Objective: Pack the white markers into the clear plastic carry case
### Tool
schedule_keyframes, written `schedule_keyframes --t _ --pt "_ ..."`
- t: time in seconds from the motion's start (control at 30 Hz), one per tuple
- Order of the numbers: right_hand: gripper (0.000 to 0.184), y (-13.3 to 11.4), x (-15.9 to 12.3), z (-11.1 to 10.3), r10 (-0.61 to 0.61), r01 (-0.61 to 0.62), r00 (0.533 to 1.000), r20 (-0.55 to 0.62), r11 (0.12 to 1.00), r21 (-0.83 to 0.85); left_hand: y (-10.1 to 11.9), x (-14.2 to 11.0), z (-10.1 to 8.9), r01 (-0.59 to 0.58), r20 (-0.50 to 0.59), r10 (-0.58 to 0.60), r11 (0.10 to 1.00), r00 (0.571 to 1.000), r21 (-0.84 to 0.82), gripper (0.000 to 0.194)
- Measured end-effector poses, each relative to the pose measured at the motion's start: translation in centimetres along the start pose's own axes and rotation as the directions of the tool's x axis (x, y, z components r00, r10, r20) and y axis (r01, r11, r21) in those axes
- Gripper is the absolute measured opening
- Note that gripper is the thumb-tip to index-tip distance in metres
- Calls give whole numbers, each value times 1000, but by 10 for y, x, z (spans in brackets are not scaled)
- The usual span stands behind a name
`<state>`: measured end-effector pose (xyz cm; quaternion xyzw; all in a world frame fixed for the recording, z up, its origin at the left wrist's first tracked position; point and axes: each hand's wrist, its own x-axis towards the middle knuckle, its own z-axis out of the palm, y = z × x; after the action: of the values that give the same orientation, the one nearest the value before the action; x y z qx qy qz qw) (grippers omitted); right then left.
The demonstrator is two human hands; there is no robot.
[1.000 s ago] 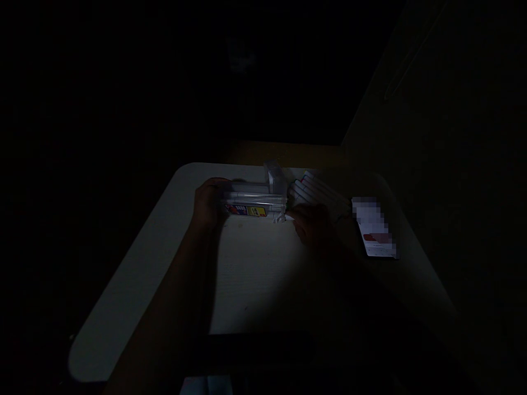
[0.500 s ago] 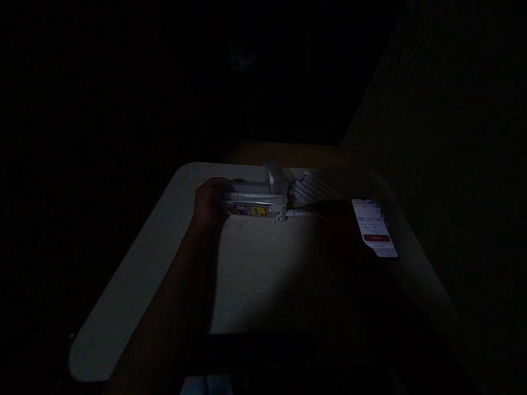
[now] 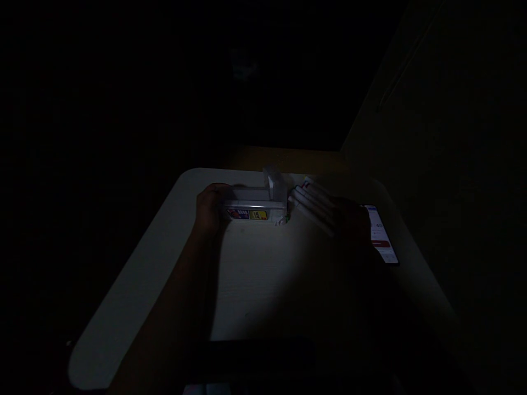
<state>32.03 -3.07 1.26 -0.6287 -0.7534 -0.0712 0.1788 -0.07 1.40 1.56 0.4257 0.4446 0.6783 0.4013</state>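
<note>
A clear plastic case [image 3: 251, 206] with a blue and yellow label lies on its side on the table, its clear lid flipped up at the right end. My left hand [image 3: 208, 208] is wrapped around the case's left end. Several white markers [image 3: 312, 200] lie side by side, slanting, just right of the case. My right hand [image 3: 352, 222] is at the right ends of these markers, in deep shadow. Its fingers are too dark to make out, so I cannot tell whether it grips one.
A phone [image 3: 382, 241] with a lit timer screen lies at the right, partly covered by my right hand. The pale table [image 3: 242, 280] has rounded corners. A dim wall [image 3: 432, 137] rises on the right, and the surroundings are very dark.
The marker that my right hand held at the case's open end is no longer sticking out there. My right hand has shifted right to the loose markers, covering part of the phone.
</note>
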Motion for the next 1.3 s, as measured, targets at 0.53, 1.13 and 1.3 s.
schedule_keyframes --t 0.53,1.13,1.3 --pt "43 -11 4 20 54 -58 998 28 987 148 3 -1 3 -7 0 7 1000 1000 13 19" --pt "42 -59 -8 4 -340 340 940 -13 934 108 3 -2 3 -1 14 2 1000 1000 -11 22" --pt "40 -72 -7 6 -357 357 934 -28 921 159 2 -1 2 -7 3 7 1000 1000 23 21"
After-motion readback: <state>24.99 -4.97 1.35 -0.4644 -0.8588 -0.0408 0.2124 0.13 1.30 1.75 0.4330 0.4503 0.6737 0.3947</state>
